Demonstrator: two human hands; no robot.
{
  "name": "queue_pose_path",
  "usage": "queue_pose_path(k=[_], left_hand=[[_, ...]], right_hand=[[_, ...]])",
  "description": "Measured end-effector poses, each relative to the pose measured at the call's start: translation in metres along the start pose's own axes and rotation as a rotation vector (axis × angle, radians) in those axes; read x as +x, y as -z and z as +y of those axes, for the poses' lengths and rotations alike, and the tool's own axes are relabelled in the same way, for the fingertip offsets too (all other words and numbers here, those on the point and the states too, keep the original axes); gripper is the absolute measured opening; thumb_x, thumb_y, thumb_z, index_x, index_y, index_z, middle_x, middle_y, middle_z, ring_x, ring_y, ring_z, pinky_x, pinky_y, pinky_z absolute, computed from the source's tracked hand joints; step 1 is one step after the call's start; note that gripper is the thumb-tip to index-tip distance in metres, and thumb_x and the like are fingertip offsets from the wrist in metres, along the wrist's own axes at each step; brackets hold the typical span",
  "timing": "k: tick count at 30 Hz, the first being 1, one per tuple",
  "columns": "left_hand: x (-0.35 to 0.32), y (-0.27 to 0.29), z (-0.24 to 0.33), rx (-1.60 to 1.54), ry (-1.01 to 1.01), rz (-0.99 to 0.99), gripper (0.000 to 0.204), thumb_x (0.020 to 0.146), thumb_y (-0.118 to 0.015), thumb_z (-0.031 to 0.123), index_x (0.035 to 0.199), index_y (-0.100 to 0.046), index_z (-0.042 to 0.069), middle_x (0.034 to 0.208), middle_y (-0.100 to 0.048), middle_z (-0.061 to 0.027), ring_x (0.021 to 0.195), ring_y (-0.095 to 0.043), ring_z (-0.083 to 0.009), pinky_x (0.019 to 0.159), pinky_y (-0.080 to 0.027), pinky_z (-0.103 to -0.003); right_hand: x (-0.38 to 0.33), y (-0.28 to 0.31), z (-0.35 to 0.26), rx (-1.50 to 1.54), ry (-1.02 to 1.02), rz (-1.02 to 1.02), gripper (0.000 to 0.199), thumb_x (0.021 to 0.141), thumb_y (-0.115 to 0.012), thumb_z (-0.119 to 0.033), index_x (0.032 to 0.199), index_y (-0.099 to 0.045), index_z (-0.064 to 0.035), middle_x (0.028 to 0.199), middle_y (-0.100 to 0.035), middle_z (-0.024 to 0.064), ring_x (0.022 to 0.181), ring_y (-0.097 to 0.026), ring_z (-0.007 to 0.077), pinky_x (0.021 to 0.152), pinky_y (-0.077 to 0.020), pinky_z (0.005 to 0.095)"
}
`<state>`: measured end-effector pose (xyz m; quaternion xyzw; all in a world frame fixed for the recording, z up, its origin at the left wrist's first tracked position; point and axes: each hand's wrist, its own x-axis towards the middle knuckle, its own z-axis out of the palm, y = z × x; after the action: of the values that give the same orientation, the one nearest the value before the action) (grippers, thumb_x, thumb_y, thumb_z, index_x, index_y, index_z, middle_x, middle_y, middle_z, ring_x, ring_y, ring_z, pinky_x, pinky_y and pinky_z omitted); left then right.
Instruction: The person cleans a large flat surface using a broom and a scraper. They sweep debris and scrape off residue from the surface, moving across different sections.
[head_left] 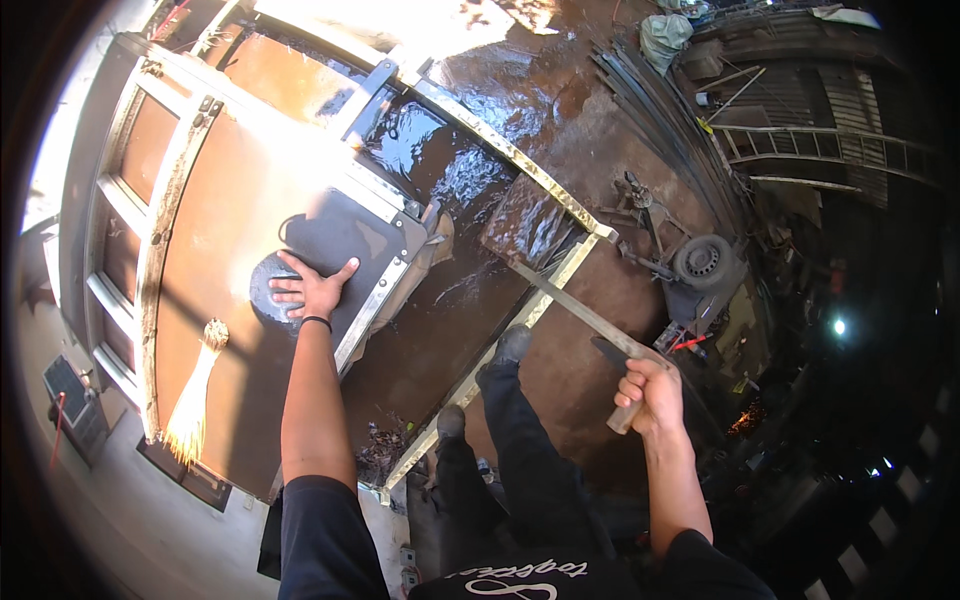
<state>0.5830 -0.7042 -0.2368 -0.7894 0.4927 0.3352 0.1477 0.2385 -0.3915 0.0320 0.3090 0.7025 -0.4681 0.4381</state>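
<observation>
My left hand (315,292) lies flat with fingers spread on a wet patch of a large brown panel (240,170). A straw whisk broom (200,385) rests on the same panel, left of my wrist. My right hand (650,393) is wrapped around the near end of a long, flat, pale stick (580,312). Its far end reaches toward a dark, wet, rectangular patch (525,225); whether the two touch I cannot tell. Both my shoes (512,343) are on or beside a pale metal beam (465,385).
A metal frame (510,150) surrounds wet, reflective ground ahead. Farther right are a wheel (702,262) on a metal assembly, stacked long bars (650,110) and a ladder (830,145). Orange sparks (747,418) glow in the dark area at right. Dry debris (380,450) lies by the near beam.
</observation>
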Motion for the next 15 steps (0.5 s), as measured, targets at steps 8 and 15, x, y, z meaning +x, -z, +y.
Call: queue_pose_path(k=[8, 15], left_hand=[[-0.002, -0.004, 0.006, -0.003, -0.013, -0.014, 0.163, 0.059, -0.091, 0.068, 0.158, 0.030, 0.023, 0.152, 0.038, -0.0415, 0.143, 0.036, -0.0582, 0.108, 0.009, -0.080], [-0.003, -0.003, 0.008, 0.006, -0.004, 0.003, 0.161, 0.061, -0.090, 0.068, 0.158, 0.030, 0.023, 0.152, 0.039, -0.0412, 0.143, 0.034, -0.0589, 0.111, 0.008, -0.078]], right_hand=[[-0.002, 0.001, 0.010, 0.005, -0.008, -0.083, 0.052, 0.090, -0.055, 0.006, 0.141, -0.049, 0.0022, 0.063, -0.041, 0.0004, 0.046, -0.041, 0.0115, 0.046, -0.0408, 0.0325], [0.032, -0.030, 0.110, -0.047, -0.211, -0.031, 0.010, 0.091, -0.057, 0.006, 0.098, -0.051, 0.0013, 0.063, -0.043, 0.0014, 0.045, -0.041, 0.0122, 0.042, -0.0388, 0.0340]])
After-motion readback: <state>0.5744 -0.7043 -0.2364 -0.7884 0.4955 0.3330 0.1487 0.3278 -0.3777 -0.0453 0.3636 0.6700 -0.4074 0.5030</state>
